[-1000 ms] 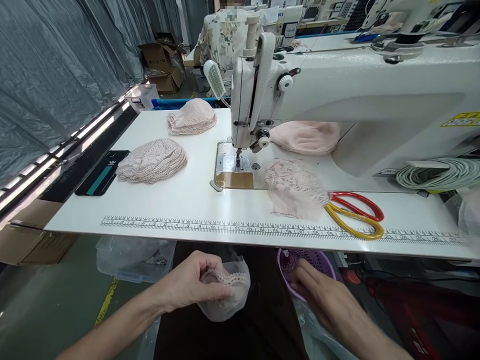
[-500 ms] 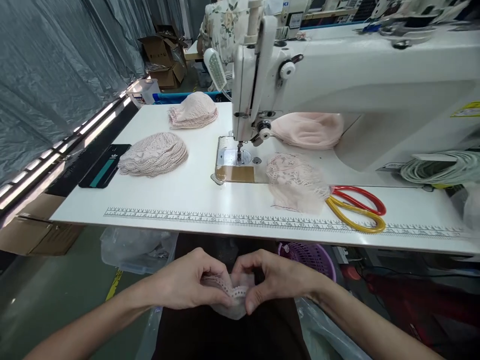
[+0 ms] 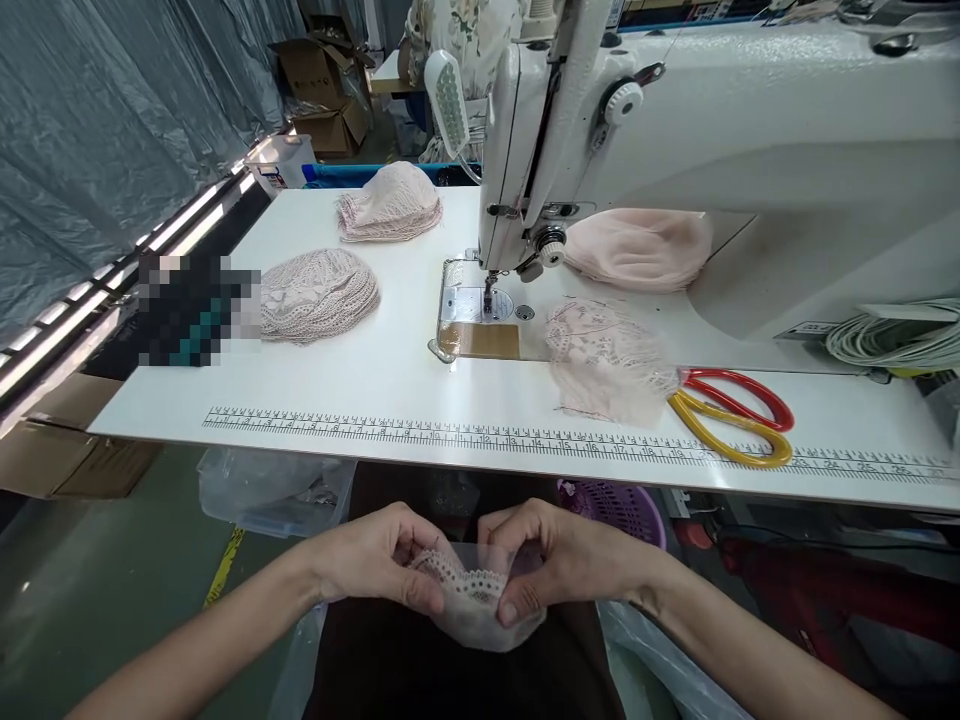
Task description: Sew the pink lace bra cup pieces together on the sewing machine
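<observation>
Over my lap, below the table's front edge, a sheer pale lace piece [image 3: 480, 610] with a scalloped edge is stretched between both hands. My left hand [image 3: 386, 565] pinches its left side between thumb and fingers. On the other side my right hand [image 3: 544, 560] grips it, thumb in front and fingers behind. Above them on the table lies a flat pink lace piece [image 3: 600, 350], its right end against scissors with one red and one yellow handle [image 3: 731, 440]. The sewing machine's presser foot [image 3: 488, 298] stands over the needle plate, with no fabric under it.
Two stacks of lace pieces, a near stack [image 3: 319, 295] and a far stack [image 3: 394, 205], sit on the table's left. Smooth pink pieces [image 3: 641, 250] lie under the machine arm [image 3: 750, 130]. A purple basket [image 3: 626, 510] and a plastic bin [image 3: 274, 490] stand below. A person in a floral top [image 3: 480, 45] is beyond.
My hands have spread the lace piece wider, so more of its scalloped edge and sheer fabric shows. The view has shifted slightly, and the machine appears larger and farther right.
</observation>
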A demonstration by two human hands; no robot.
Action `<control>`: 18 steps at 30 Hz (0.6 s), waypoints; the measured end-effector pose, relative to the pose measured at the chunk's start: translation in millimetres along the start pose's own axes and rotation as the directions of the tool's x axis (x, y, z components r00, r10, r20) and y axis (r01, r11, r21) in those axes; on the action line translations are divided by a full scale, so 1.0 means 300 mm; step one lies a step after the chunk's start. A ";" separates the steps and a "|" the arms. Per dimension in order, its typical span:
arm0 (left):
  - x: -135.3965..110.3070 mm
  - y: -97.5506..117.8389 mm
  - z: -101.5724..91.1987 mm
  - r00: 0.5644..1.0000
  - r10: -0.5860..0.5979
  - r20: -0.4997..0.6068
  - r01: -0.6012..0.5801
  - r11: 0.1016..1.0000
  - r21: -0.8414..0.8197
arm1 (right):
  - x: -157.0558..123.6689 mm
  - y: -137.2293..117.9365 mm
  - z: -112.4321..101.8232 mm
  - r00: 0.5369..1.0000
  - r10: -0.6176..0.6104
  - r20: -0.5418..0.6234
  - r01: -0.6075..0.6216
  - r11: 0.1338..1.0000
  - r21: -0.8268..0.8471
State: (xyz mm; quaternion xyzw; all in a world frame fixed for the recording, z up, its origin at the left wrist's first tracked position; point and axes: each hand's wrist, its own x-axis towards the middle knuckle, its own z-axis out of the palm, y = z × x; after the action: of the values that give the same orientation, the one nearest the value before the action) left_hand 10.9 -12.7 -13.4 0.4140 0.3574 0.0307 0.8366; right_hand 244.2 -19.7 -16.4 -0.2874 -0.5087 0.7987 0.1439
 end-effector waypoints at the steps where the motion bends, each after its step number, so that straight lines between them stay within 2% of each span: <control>1: 0.006 -0.006 0.003 1.000 -0.011 -0.021 0.011 1.000 -0.011 | 0.002 0.000 -0.003 1.000 0.011 0.003 -0.011 1.000 0.002; 4: 0.013 -0.013 0.008 0.996 -0.048 -0.072 0.045 0.998 -0.035 | 0.002 0.010 -0.016 0.999 0.026 0.036 -0.027 0.999 0.037; 10: 0.002 0.005 -0.004 0.998 -0.042 -0.036 0.042 0.999 0.022 | 0.006 0.031 -0.027 0.997 -0.001 0.071 -0.007 0.993 0.116; 13: 0.012 0.001 -0.003 0.998 -0.050 -0.031 0.050 0.999 -0.003 | 0.013 0.035 -0.024 0.998 0.004 0.060 -0.013 0.989 0.149; 18: 0.026 -0.017 0.008 0.993 -0.025 -0.114 0.026 1.000 0.011 | 0.011 0.042 -0.025 0.999 0.032 0.042 -0.039 0.985 0.168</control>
State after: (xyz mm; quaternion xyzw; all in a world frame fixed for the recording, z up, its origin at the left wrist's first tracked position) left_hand 16.9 -14.7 -20.5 0.4120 0.4100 0.0415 0.8126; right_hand 246.9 -18.1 -31.1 -0.2672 -0.4367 0.8469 0.1435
